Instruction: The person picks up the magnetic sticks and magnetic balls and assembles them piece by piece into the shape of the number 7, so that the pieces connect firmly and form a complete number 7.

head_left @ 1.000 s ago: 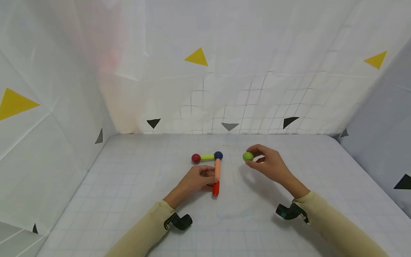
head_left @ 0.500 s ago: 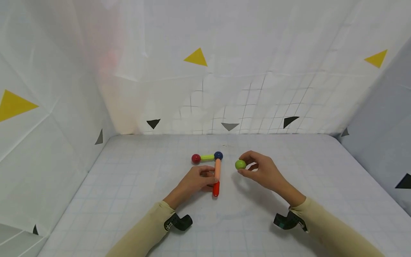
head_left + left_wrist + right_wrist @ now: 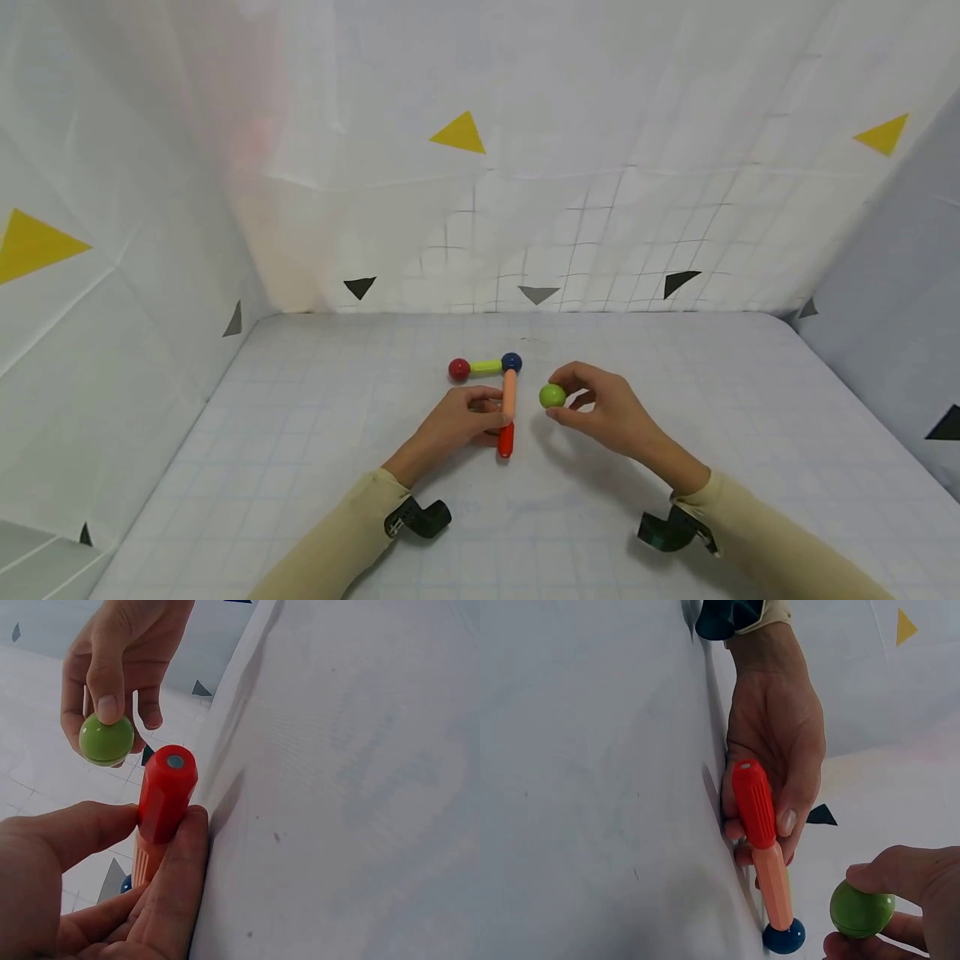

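My left hand [image 3: 456, 419] pinches a two-part rod between thumb and fingers. Its near half is a ribbed red stick [image 3: 166, 796] with a small metallic disc in its end; the far half is an orange stick [image 3: 772, 883]. The orange end meets a blue ball [image 3: 512, 362]. From that ball a yellow-green stick [image 3: 486, 367] runs left to a dark red ball [image 3: 459, 369], so the pieces form a corner. To the right of the rod, my right hand [image 3: 604, 410] holds a green ball [image 3: 552, 396] between thumb and fingers, apart from the rod.
A pale sheet with faint grid lines covers the table [image 3: 337, 467]. White sheet walls rise behind and at both sides, marked with yellow triangles [image 3: 460, 133] and dark ones. A dark camera [image 3: 420, 518] sits on the left wrist, another camera [image 3: 667, 532] on the right.
My right hand has carried the green ball left and toward me, closer to the rod. The left hand and the joined pieces have stayed in place.
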`<state>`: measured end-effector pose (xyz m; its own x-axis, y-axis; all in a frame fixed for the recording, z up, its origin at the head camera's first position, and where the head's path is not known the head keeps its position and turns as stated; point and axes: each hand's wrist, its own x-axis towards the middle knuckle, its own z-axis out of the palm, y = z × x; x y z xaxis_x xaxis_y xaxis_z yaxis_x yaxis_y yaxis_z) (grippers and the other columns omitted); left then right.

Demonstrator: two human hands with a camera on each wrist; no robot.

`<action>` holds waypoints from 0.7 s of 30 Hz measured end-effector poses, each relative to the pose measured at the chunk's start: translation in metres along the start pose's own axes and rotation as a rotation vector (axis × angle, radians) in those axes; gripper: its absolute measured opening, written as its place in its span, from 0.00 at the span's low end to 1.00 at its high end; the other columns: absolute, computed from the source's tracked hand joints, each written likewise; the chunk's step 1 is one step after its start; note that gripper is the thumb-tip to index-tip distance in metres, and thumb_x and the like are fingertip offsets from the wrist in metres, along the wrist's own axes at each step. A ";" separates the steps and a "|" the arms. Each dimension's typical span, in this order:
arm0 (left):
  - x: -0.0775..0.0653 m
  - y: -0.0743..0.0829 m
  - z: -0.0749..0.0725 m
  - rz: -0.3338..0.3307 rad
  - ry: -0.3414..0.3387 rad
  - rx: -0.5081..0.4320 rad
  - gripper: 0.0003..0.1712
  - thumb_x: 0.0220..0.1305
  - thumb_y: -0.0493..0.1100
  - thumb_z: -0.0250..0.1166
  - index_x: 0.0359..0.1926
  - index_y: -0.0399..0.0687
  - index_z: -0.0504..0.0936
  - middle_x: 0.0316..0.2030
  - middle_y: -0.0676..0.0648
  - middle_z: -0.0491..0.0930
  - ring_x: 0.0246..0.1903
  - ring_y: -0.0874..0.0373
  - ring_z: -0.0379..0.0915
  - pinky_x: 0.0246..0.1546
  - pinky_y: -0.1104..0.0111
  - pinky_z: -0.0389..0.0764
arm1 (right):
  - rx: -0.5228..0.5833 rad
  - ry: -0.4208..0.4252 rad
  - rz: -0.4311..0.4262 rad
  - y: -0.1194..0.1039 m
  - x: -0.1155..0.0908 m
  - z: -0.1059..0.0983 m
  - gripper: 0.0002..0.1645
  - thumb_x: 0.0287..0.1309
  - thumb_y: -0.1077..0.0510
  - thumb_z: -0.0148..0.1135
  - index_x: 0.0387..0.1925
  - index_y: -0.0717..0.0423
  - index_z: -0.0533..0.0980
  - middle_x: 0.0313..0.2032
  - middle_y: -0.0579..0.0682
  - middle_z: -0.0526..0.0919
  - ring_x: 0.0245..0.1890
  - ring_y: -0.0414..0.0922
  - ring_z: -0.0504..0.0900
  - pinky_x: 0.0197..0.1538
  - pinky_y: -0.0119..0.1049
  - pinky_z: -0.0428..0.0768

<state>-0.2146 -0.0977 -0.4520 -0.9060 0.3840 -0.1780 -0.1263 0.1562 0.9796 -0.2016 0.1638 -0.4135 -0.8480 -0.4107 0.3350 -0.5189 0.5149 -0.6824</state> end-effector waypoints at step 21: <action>-0.002 0.002 0.000 0.026 0.002 0.045 0.25 0.67 0.40 0.72 0.62 0.36 0.81 0.42 0.44 0.84 0.41 0.53 0.82 0.44 0.61 0.85 | 0.135 -0.072 -0.039 -0.021 -0.011 0.018 0.21 0.55 0.66 0.79 0.47 0.52 0.79 0.41 0.42 0.84 0.40 0.43 0.85 0.46 0.40 0.85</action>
<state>-0.2130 -0.0981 -0.4501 -0.9096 0.3864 -0.1523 -0.0843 0.1874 0.9787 -0.1797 0.1439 -0.4150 -0.8151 -0.4839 0.3186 -0.5278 0.3934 -0.7528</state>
